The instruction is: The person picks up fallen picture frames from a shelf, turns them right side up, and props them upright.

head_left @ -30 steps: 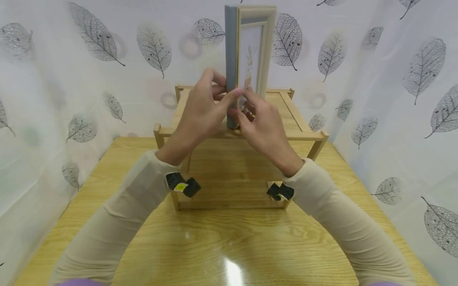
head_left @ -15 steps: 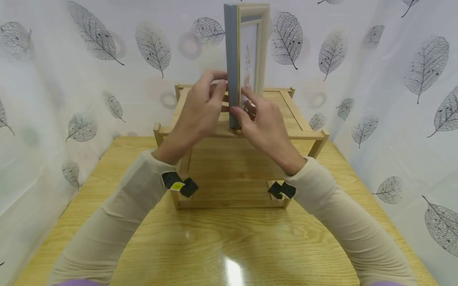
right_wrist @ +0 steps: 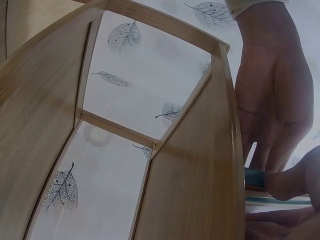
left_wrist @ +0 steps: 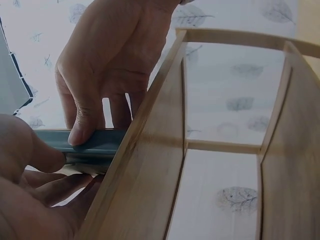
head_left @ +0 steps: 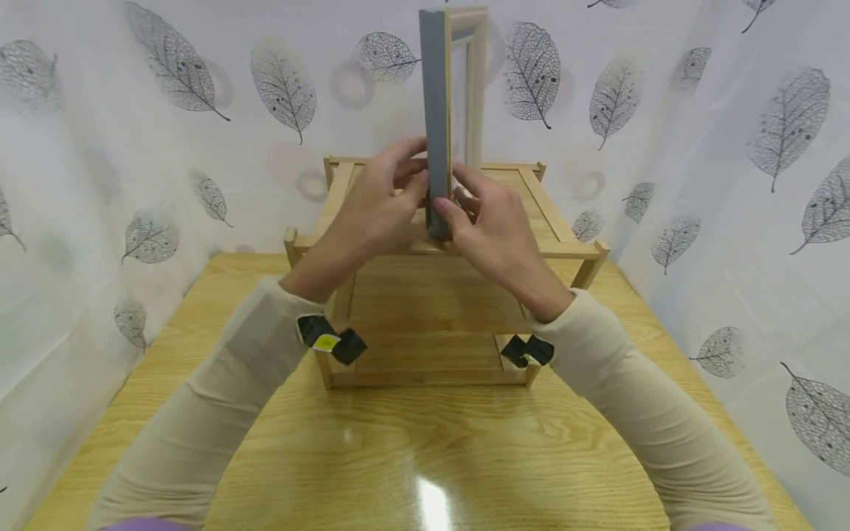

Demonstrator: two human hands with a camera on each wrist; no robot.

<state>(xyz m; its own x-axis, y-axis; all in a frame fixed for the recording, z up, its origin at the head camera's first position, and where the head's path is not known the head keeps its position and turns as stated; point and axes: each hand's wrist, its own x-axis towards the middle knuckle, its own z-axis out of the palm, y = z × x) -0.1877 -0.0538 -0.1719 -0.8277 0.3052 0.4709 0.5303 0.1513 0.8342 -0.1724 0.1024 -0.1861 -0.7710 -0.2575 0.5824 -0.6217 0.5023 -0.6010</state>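
A picture frame (head_left: pixel 436 118) stands upright on the near part of a small wooden rack's top (head_left: pixel 514 210). Its grey-blue side edge faces me, and the cream border (head_left: pixel 477 81) shows at a steep angle. My left hand (head_left: pixel 378 203) holds it from the left, fingers bent along that side and thumb close to the near edge. From the right, my right hand (head_left: pixel 498 228) pinches its lower part, the thumb lying on the grey-blue edge. In the left wrist view, the right thumb (left_wrist: pixel 82 131) presses on the frame's edge (left_wrist: pixel 105 140). Some fingertips are hidden behind the frame.
The rack has a lower level (head_left: pixel 425 358) and corner posts that stick up slightly at the top. It stands on a glossy wooden table (head_left: pixel 398 450). Leaf-patterned curtains (head_left: pixel 617 96) hang at the back and sides.
The picture frame has turned, so its front shows much less and its grey-blue side faces me more. My left thumb has moved off the front edge, left and back; the right hand keeps its pinch.
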